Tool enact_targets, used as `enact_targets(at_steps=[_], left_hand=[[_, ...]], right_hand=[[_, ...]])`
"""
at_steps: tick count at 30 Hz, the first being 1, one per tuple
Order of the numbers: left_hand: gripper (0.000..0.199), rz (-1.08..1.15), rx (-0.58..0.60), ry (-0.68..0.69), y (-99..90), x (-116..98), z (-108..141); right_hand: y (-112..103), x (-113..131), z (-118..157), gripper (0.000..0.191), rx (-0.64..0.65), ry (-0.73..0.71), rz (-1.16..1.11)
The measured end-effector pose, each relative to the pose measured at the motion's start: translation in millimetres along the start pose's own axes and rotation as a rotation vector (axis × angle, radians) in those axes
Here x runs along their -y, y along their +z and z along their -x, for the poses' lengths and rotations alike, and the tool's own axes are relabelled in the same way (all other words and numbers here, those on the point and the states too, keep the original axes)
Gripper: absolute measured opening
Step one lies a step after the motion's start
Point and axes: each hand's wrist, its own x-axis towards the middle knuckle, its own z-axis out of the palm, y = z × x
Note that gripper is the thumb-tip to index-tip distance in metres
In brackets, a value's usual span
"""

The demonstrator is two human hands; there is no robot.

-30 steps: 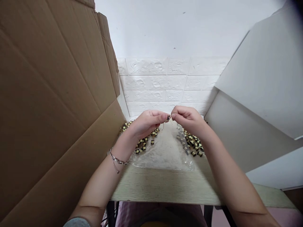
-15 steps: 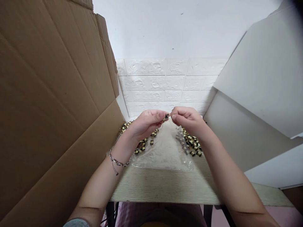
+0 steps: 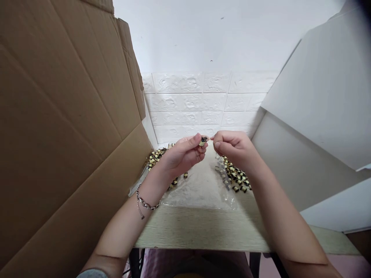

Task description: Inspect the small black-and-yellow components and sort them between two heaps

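Between the thumb and fingers of my left hand is a small black-and-yellow coil part with thin copper-coloured wires. Just to its right, my right hand is closed in a pinch, its index fingertip near the part's right end. Whatever that pinch holds is too small to make out. Below the hands a clear plastic bag lies flat. Many similar parts form a pile on the right and another pile on the left, partly hidden behind my left forearm.
A light wooden table carries the bag and piles. Tall brown cardboard stands at the left, white panels at the right. A white brick-patterned wall is behind.
My left hand has turned and its thumb has lifted, showing more of the coil part. My right hand has shifted slightly right, widening the gap between the hands.
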Motion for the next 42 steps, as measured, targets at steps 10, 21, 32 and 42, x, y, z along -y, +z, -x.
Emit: enact_targets(at_steps=[10, 21, 32, 42], left_hand=[[0.022, -0.120, 0.037, 0.087, -2.1, 0.5, -2.4], [0.025, -0.238, 0.012, 0.116, -1.4, 0.9, -2.4], [0.021, -0.413, 0.004, 0.158, -2.8, -0.5, -0.9], [0.023, -0.441, 0.010, 0.093, -9.5, 0.9, -3.6]], right_hand=[[2.3, 9.8, 1.8, 0.003, -0.292, -0.421, 0.471], [5.7, 9.9, 6.0, 0.013, -0.313, -0.445, 0.560], [4.4, 7.0, 5.2, 0.012, -0.292, -0.477, 0.575], [3.2, 2.7, 3.2, 0.014, -0.253, -0.456, 0.620]])
